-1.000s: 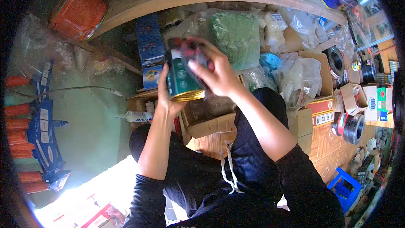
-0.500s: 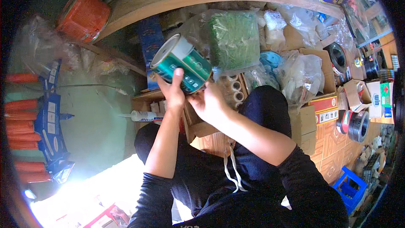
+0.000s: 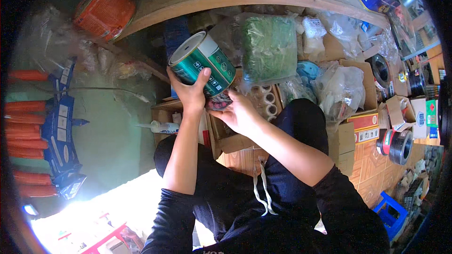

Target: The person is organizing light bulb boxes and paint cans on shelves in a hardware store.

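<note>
A green and white paint can [image 3: 207,66] is held up in front of me, tilted, with its grey metal lid toward the upper left. My left hand [image 3: 190,93] grips it from the left, the thumb lying up along the printed side. Under the can's lower end, my right hand [image 3: 239,113] has its fingers closed on a crumpled dark cloth with a pink pattern [image 3: 219,102], which touches the can or sits just beneath it. The fingertips of the right hand are partly hidden.
Beyond my hands a wooden shelf [image 3: 245,1] crosses above a bag of green material [image 3: 269,49]. An open carton with white rings [image 3: 269,99] stands by my knees. Orange-handled tools [image 3: 28,134] hang at the left; black rolls [image 3: 400,146] and a blue stool [image 3: 391,216] are at the right.
The can has turned a little in my left hand, so its label sits differently. My right hand has moved slightly down from it, and the patterned cloth now shows. The whole view has shifted slightly.
</note>
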The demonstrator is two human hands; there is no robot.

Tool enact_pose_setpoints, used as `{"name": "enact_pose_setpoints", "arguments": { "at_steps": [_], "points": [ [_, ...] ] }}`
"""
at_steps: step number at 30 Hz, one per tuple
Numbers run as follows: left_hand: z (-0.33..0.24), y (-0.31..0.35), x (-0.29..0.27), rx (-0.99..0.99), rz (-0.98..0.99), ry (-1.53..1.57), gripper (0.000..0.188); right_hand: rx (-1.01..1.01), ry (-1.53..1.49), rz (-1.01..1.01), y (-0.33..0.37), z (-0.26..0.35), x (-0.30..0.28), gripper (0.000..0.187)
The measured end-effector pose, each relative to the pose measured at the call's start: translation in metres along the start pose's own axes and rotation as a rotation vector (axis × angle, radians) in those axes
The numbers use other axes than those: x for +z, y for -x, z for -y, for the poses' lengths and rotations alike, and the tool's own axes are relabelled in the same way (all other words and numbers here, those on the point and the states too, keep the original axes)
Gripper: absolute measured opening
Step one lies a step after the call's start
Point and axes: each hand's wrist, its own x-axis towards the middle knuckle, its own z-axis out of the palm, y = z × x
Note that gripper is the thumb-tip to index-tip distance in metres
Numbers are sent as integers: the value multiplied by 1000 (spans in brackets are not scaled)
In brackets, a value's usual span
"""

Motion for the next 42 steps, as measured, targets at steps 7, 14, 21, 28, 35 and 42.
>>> {"name": "enact_pose_setpoints", "arguments": {
  "at_steps": [7, 14, 21, 28, 35, 42],
  "points": [
    [-11, -3, 4, 104, 112, -23, 111, -378, 124, -202, 0, 57, -7, 32],
    [-25, 27, 12, 398, 453, -521, 131, -1265, 1776, -231, 32, 121, 46, 44],
    [-25, 33, 7, 566, 432, -609, 112, -1219, 2145, 247, 81, 90, 55, 34],
    [-42, 54, 25, 402, 565, -499, 114, -1041, 2156, 102, 57, 118, 49, 32],
    [-56, 43, 14, 473, 483, -533, 116, -875, 2092, 91, 70, 146, 34, 29],
    [-55, 31, -4, 509, 444, -571, 116, -970, 2050, 330, 91, 102, 36, 22]
  ]
}}
